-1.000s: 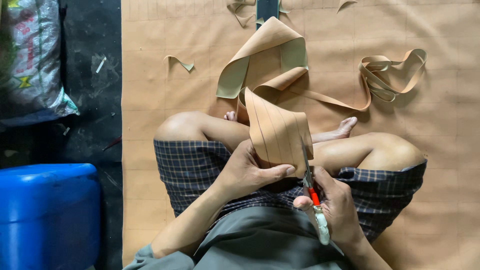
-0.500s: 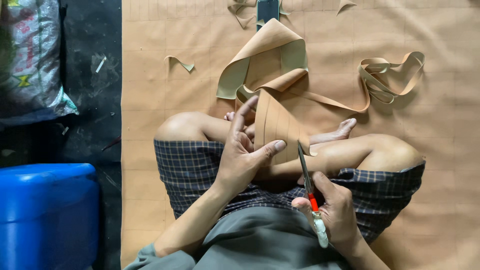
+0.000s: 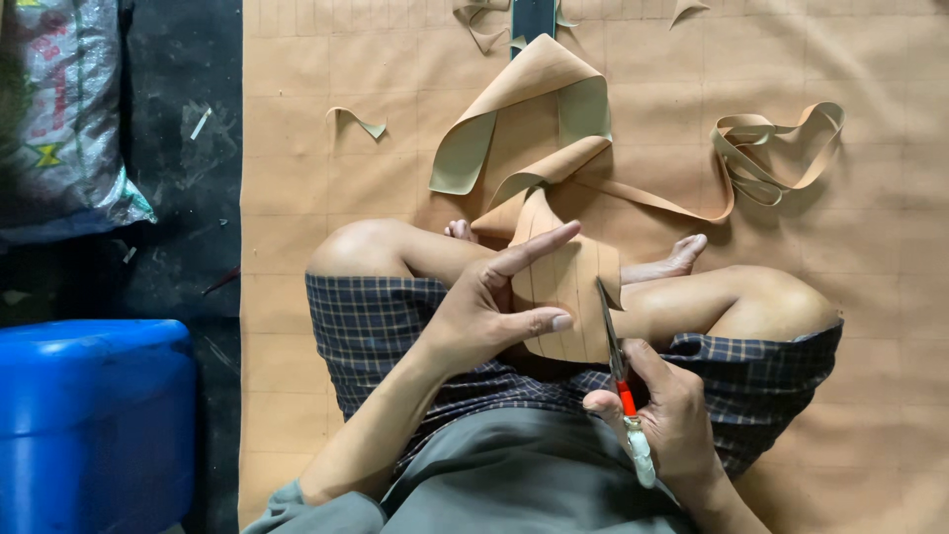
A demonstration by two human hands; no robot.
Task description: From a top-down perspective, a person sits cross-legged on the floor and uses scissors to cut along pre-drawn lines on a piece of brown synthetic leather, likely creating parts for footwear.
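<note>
I sit cross-legged on a tan lined sheet (image 3: pixel 890 297). My left hand (image 3: pixel 489 307) pinches the lower end of a wide tan strip (image 3: pixel 568 282) between thumb and fingers, index finger stretched out across it. My right hand (image 3: pixel 667 415) grips a pair of scissors (image 3: pixel 618 371) with a red and pale handle; the blades point up along the strip's right edge. The strip runs up from my lap into a folded loop (image 3: pixel 539 109) lying on the sheet.
A tangle of narrow cut strips (image 3: pixel 776 148) lies at the upper right, a small scrap (image 3: pixel 356 121) at the upper left. A blue plastic container (image 3: pixel 94 425) stands at the lower left on the dark floor, a printed sack (image 3: pixel 59 109) above it.
The held piece of strip has come down from upright to lie flatter over my lap. My left hand has shifted its hold and spread its fingers. The scissors stayed beside the strip's right edge.
</note>
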